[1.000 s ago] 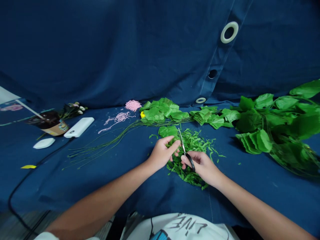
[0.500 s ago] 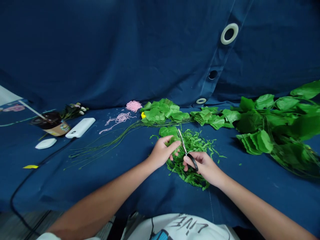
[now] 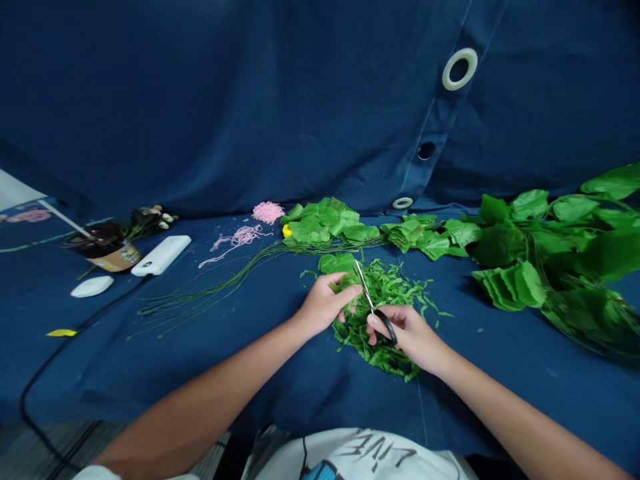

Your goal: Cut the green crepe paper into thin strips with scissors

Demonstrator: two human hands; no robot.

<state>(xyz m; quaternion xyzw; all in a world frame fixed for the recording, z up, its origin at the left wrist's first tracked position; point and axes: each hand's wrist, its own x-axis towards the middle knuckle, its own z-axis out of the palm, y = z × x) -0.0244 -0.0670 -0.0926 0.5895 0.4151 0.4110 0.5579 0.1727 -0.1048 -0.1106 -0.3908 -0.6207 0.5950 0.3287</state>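
My left hand (image 3: 327,303) pinches a green leaf piece (image 3: 345,283) between thumb and fingers. Black-handled scissors (image 3: 384,325) are gripped in my right hand (image 3: 405,333), their blades pointing up and a little left, close beside that leaf piece. The blades look slightly parted at the tips. Under both hands spreads a heap of shredded green strips (image 3: 390,283) on the blue cloth (image 3: 280,387). Just behind my left hand lies a flat green leaf (image 3: 336,262).
Stacked leaves (image 3: 325,223) and long green stems (image 3: 235,273) stretch across the back. A leafy bundle (image 3: 565,247) fills the right. Pink threads (image 3: 267,212), a white device (image 3: 163,255), a cup (image 3: 113,252) and a black cable (image 3: 37,373) are at the left.
The scissor blades have shifted slightly and their tips look a little more parted. Both hands stay in nearly the same place.
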